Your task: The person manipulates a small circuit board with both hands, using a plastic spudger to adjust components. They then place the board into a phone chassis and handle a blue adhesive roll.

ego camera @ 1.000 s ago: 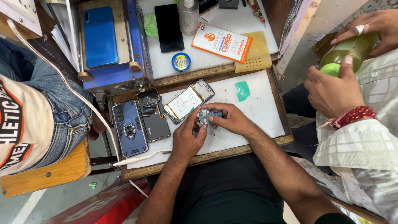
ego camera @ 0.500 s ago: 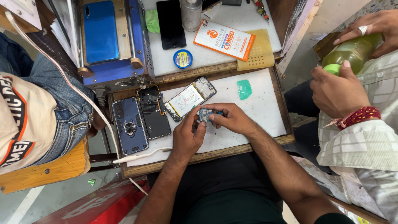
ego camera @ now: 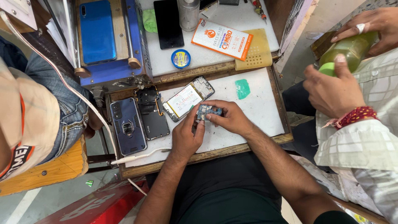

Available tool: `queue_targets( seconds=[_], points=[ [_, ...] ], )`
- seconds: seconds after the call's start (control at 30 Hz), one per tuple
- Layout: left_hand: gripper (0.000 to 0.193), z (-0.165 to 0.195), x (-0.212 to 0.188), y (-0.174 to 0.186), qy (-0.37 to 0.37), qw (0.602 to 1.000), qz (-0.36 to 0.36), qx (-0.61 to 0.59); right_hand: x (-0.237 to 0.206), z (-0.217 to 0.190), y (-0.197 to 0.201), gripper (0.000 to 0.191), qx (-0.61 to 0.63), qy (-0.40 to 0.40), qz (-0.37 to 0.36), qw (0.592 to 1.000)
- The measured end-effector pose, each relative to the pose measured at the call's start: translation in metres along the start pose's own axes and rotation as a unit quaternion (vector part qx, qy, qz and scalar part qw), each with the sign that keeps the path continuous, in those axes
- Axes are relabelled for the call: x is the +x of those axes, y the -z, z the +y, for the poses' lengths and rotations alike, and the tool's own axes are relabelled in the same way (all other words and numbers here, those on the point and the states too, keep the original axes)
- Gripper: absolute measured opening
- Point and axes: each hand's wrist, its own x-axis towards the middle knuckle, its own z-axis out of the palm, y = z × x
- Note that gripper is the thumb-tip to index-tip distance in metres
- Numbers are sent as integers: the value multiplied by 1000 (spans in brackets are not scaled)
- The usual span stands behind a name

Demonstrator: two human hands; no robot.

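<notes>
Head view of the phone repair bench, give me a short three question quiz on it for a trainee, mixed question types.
1. True or false: both hands grip the small circuit board above the white work mat.
2. Which lies nearest the left hand? A) round blue tin B) opened phone with its battery showing C) yellow perforated pad
3. Fill in: the person at the right edge holds a green ____.

Key: 1 true, the left hand and right hand pinch it between their fingertips. 2 B. 3 bottle.
</notes>
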Motion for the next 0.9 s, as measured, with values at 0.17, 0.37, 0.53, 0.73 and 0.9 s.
queue_targets(
  seconds=[0.17,0.37,0.53,0.73,0.9],
  points=[
    [53,-3,-1,-3,18,1000,4,-14,1,8,-2,42,-21,36,25,999],
    [43,-6,-1,-5,12,999,38,11,1,11,0,41,-18,50,28,998],
    [52,-3,0,-3,28,1000,9,-10,2,8,4,49,40,-7,17,999],
    [39,-1,2,-1,23,1000,13,-1,4,15,11,40,175,9,-37,984],
    [41,0,1,0,28,999,18,-17,1,18,10,37,120,35,-30,992]
  ],
)
